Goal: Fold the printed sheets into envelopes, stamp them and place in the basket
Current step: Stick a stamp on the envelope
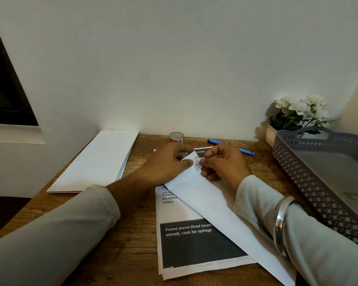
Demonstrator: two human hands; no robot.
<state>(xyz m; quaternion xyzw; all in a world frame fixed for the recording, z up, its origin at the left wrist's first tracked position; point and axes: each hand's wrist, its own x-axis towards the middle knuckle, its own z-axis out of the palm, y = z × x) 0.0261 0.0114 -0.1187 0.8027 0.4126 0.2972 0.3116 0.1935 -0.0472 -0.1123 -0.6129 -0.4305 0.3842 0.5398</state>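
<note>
1. Risk: stamp (197, 164) sticks crooked or wrinkles if envelope (207, 195) slides on the smooth printed sheets (194, 244) beneath.
2. Left hand (165, 164) flat, fingers straight, pressing envelope; right hand (223, 164) pinches stamp at its far corner.
3. Envelope: thin white paper, long rectangle. Basket (310, 182): grey perforated plastic, at right.

Dim, warm indoor light, flat overall. Light falls from side right of basket (310, 182): flowers (302, 108) behind basket throw dark shadow leftward onto wall (174, 58). Window (4, 89) far left of basket black. Bright glint on bangle (280, 219) just left of basket. General softness, fine grain on wall. Stamp (197, 163) left of basket smeared, detail unreadable; large print on sheet (194, 244) legible, small print mushy. Wide-angle bend: window frame leans, basket rim curves, sleeves (50, 234) stretch toward bottom corners.
</note>
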